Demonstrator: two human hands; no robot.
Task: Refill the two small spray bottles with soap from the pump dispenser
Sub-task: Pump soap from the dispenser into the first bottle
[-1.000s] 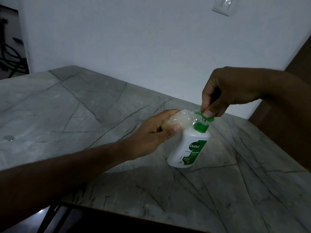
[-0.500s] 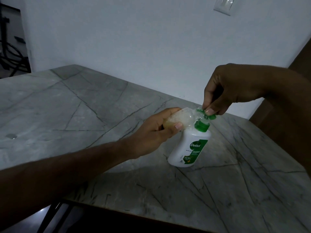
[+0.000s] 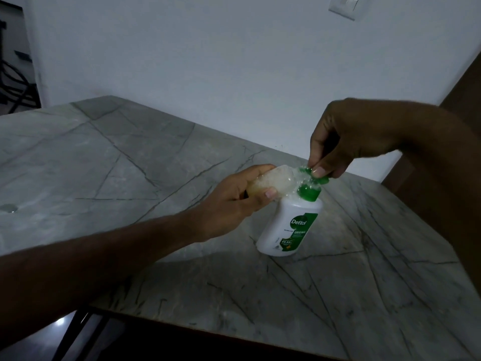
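A white Dettol pump dispenser (image 3: 289, 227) with a green collar and green pump head (image 3: 312, 174) stands upright on the grey marble table (image 3: 130, 162). My left hand (image 3: 234, 201) holds a small clear spray bottle (image 3: 276, 182) on its side, its mouth pressed up to the pump's nozzle. The little bottle looks pale and frothy inside. My right hand (image 3: 346, 142) comes down from above with thumb and fingertips pinched on the pump head. A second spray bottle is not in sight.
The table's near edge (image 3: 208, 332) runs across the bottom, with dark floor below. A white wall rises behind the table, with a light switch (image 3: 343, 6) high up. A brown wooden panel (image 3: 466, 82) stands at the right.
Both hands and both bottles stay in nearly the same place. My right hand's fingers remain pressed on the pump head, and the view has shifted only slightly.
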